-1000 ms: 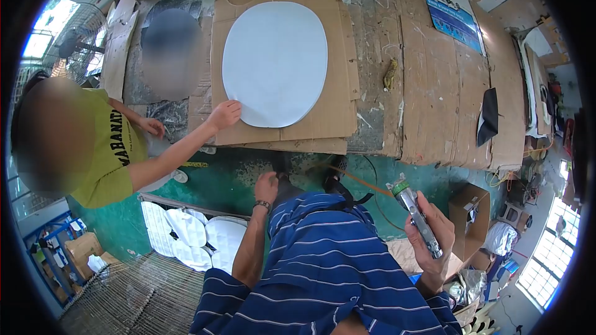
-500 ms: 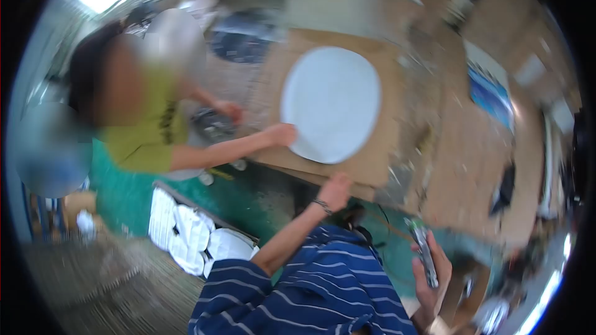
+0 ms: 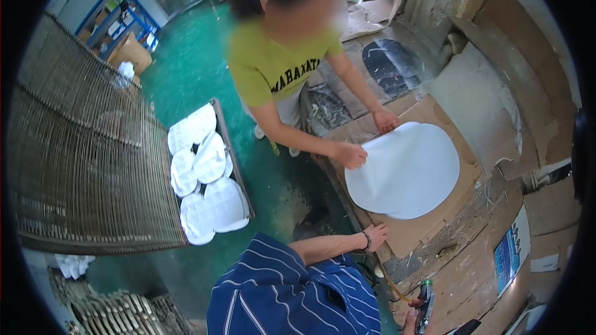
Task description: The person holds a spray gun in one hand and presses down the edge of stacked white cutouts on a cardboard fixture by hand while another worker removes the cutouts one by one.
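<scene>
My left hand (image 3: pixel 376 236), with a dark bracelet at the wrist, rests at the near edge of the cardboard sheet (image 3: pixel 428 229), just below the white oval piece (image 3: pixel 403 170). Its fingers are bunched, and anything in them is too small to make out. At the lower right, my right hand (image 3: pixel 411 321) is wrapped round a metal spray gun (image 3: pixel 424 310) with a green top and a hose. A person in a yellow-green shirt (image 3: pixel 273 68) holds the oval's upper left edge with both hands, and that edge is slightly raised.
A tray of white pads (image 3: pixel 214 208) lies on the green floor (image 3: pixel 192 56). Beside it is a large slatted rack (image 3: pixel 87 149). The blue shelf (image 3: pixel 115 15) stands at the back left. A blue printed sheet (image 3: pixel 512 257) lies on the cardboard-covered table.
The view has swung left. My left hand has moved from beside my body to the cardboard's edge. The person now has both hands on the oval, instead of one.
</scene>
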{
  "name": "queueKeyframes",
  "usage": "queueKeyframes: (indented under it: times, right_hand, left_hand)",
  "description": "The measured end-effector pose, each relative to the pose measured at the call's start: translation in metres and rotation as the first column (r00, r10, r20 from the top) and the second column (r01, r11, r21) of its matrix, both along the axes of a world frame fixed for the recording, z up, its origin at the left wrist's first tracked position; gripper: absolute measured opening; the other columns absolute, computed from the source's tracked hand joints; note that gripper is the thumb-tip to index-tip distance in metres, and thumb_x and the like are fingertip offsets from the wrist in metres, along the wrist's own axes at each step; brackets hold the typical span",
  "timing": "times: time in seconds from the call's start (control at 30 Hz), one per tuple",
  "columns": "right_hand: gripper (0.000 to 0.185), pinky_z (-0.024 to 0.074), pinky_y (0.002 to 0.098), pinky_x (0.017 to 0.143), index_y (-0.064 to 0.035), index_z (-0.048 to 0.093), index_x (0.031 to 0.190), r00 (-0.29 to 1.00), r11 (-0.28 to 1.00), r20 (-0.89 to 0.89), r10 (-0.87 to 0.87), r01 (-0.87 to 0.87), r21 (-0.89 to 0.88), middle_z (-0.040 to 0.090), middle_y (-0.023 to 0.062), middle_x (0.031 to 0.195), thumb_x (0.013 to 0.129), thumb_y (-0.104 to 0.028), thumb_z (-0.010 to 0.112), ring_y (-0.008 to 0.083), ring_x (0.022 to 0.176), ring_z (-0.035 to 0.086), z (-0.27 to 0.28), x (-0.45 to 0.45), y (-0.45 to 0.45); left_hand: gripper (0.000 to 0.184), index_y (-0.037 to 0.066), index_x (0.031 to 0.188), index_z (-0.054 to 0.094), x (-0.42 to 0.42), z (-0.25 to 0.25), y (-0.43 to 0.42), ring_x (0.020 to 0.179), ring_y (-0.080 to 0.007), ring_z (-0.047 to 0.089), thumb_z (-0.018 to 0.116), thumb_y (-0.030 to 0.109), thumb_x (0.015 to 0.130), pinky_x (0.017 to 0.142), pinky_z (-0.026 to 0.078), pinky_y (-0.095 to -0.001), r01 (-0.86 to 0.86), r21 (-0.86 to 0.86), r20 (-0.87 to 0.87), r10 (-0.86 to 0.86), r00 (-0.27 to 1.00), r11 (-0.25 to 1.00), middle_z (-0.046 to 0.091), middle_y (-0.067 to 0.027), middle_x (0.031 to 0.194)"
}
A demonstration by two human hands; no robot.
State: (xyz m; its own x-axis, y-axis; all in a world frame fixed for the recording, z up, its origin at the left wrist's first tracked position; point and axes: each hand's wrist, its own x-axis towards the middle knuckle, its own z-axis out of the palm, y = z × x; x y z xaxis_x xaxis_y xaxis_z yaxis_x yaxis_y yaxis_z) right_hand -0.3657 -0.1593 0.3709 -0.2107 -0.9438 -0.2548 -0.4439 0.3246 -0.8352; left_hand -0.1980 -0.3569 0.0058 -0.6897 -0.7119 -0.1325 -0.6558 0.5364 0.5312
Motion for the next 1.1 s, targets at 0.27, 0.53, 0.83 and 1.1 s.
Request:
queueKeyframes:
  times: [0.27, 0.53, 0.83, 1.1]
  right_hand:
    - [0.056, 0.0529, 0.0311, 0.087, 0.0038, 0.056, 0.147, 0.985, 0.986, -0.077, -0.157, 0.161, 0.047, 0.075, 0.0147, 0.110, 0.094, -0.010, 0.065, 0.0190, 0.096, 0.069, 0.028, 0.031, -0.029]
    - [0.059, 0.0534, 0.0351, 0.094, 0.0036, 0.053, 0.149, 0.990, 0.994, -0.099, -0.102, 0.098, -0.044, 0.075, 0.0174, 0.112, 0.092, -0.004, 0.067, 0.0251, 0.104, 0.071, 0.029, 0.049, -0.021]
    - [0.059, 0.0548, 0.0342, 0.092, 0.0037, 0.053, 0.149, 0.993, 0.997, -0.084, -0.080, 0.081, 0.016, 0.073, 0.0199, 0.114, 0.092, -0.001, 0.067, 0.0279, 0.102, 0.073, 0.034, 0.057, -0.027]
    - [0.081, 0.0543, 0.0338, 0.078, -0.0011, 0.053, 0.151, 0.989, 0.997, -0.142, -0.045, 0.036, -0.069, 0.068, 0.0213, 0.106, 0.073, 0.015, 0.064, 0.0343, 0.087, 0.068, 0.025, 0.053, -0.026]
  left_hand:
    - [0.046, -0.002, 0.123, 0.067, 0.013, 0.028, -0.009, 0.137, -0.0427, 0.049, 0.064, 0.014, 0.080, 0.111, 0.046, -0.0506, -0.086, -0.004, -0.078, 0.086, 0.993, 0.996, 0.054, -0.0264, 0.144]
    - [0.084, 0.002, 0.157, 0.037, 0.041, 0.030, -0.047, 0.158, -0.0449, 0.019, 0.076, 0.017, 0.084, 0.123, 0.025, -0.0640, -0.228, -0.116, 0.126, 0.242, 0.962, 0.967, 0.026, -0.0217, 0.168]
    - [0.082, 0.004, 0.157, 0.038, 0.050, 0.028, -0.043, 0.156, -0.0462, 0.023, 0.073, 0.013, 0.083, 0.121, 0.028, -0.0641, -0.211, -0.128, 0.033, 0.216, 0.976, 0.969, 0.027, -0.0220, 0.167]
    - [0.029, 0.006, 0.113, 0.070, 0.137, 0.010, -0.002, 0.113, -0.0381, 0.064, 0.075, 0.012, 0.085, 0.098, 0.053, -0.0455, -0.330, 0.165, -0.182, 0.358, 0.916, 0.929, 0.068, -0.0166, 0.117]
